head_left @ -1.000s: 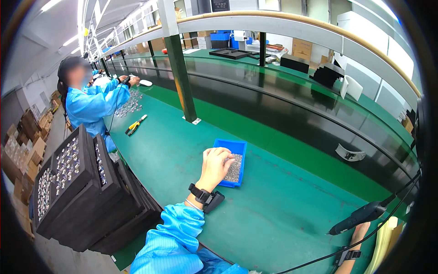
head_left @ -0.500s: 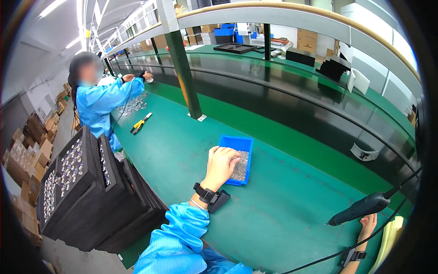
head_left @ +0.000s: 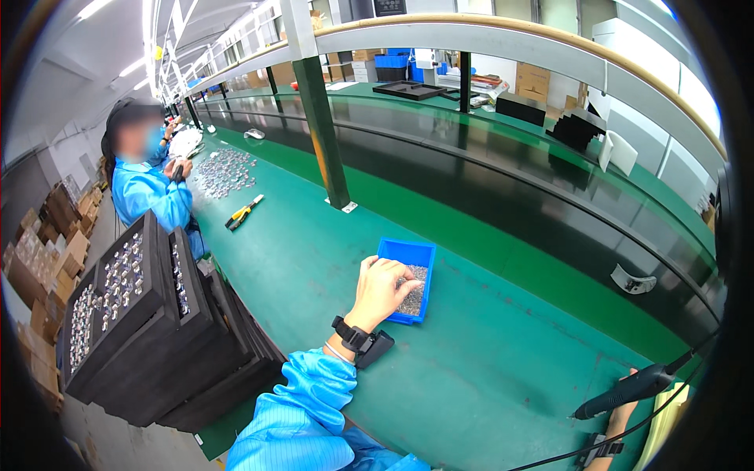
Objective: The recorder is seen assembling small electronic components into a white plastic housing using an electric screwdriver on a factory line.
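- At the far left two black foam trays point(head_left: 129, 306) stood tilted side by side on a stack of black trays, their pockets filled with small silver parts too many to count.
- One co-worker point(head_left: 149, 188) in a blue coat sat beyond them at the green bench point(head_left: 503, 377); another's hands showed further off.
- One pair of yellow-handled pliers point(head_left: 243, 212) lay on the bench near that co-worker, with a spread of small silver parts point(head_left: 224, 169) farther back.
- The left hand point(head_left: 381, 290), reaching out from a blue sleeve with a black wristband, arched over the near left edge of one blue bin point(head_left: 408, 255); its fingertips were bunched down into the small grey screws point(head_left: 414, 286) inside. Whether they had pinched any could not be told.
- The bin sat on the bench at mid-scene, right of the pliers.
- At the near right rim, the right hand point(head_left: 624, 408) was wrapped round one black electric screwdriver point(head_left: 628, 388), its tip pointing left.
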